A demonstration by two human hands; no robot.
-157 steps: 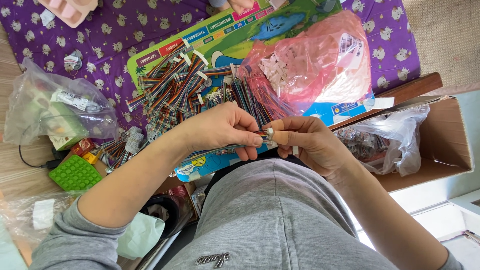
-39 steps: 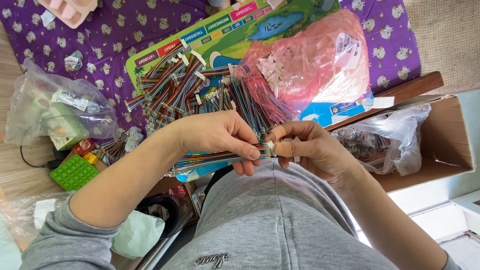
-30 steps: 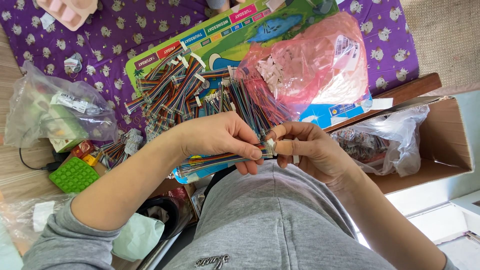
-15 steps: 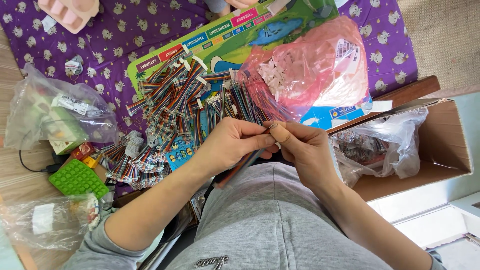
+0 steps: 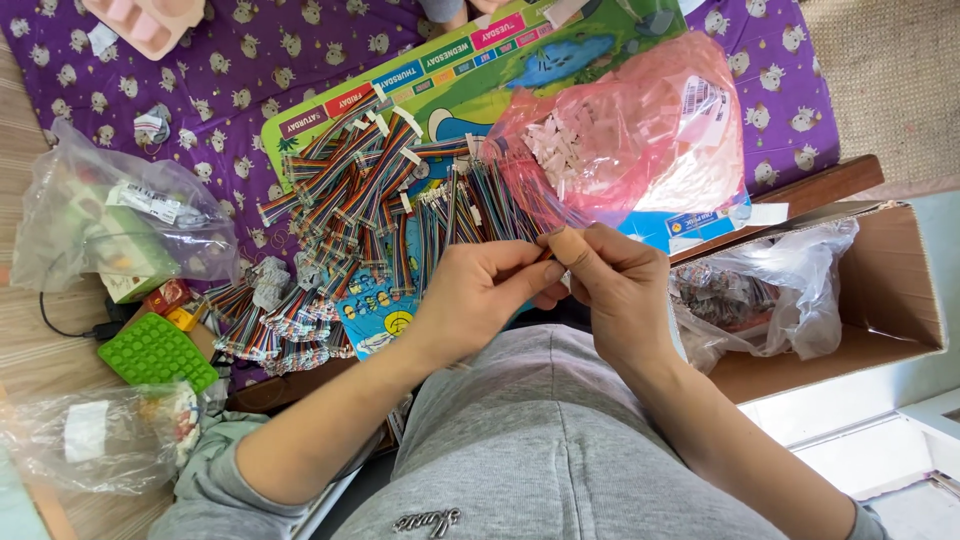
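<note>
Head view is showing me sitting over a purple patterned cloth (image 5: 250, 90) with a colourful calendar board (image 5: 520, 60) lying across it. I am bringing both hands together just above my lap, at the near edge of the board. My left hand (image 5: 475, 295) is pinching a small bundle of multicoloured ribbon wires (image 5: 545, 258) between thumb and fingers, and my right hand (image 5: 615, 285) is closing on the same bundle from the other side, fingertips touching it; what sits at the wire's end is too small to tell. Judging by how things lie, a good share of the work is already behind me: a broad heap of finished-looking ribbon cables (image 5: 370, 210) is spreading over the board's left half and spilling toward its near left corner. Plenty is remaining too, I think: a pink bag of small white connectors (image 5: 630, 130) is lying just beyond my hands, well filled. A clear bag (image 5: 770, 290) is sitting in the cardboard box (image 5: 900, 290) at my right. A green bumpy mat (image 5: 155, 352) is resting near the left.
</note>
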